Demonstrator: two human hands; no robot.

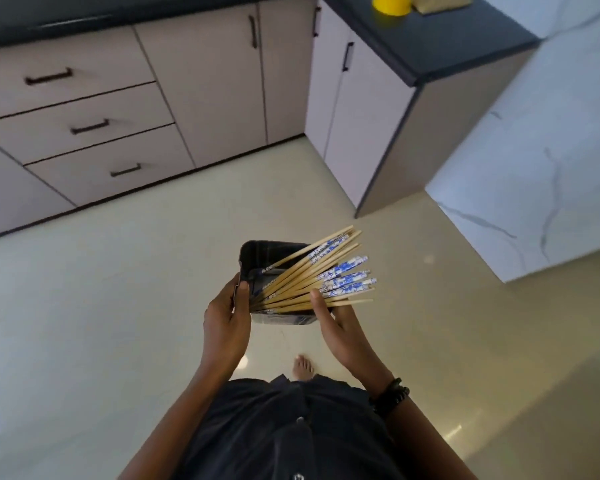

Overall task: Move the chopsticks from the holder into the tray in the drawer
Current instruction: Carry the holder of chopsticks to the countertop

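A dark square holder (261,251) is carried in front of my body, above the floor. Several wooden chopsticks (323,271) with blue-and-white patterned ends lie fanned across it, their ends sticking out past its right rim. My left hand (226,323) grips the holder's left wall, thumb over the rim. My right hand (340,334) supports the holder's right side from below, with its thumb pressing on the chopsticks. A stack of three closed drawers (90,126) with dark handles is at the upper left. No tray is visible.
Pale cabinets with a dark countertop (440,46) run along the back and turn a corner at the right. A yellow container (392,4) stands on that counter. A white marbled wall (534,168) is at the right. Glossy tiled floor (118,306) lies below, and my bare foot (303,367).
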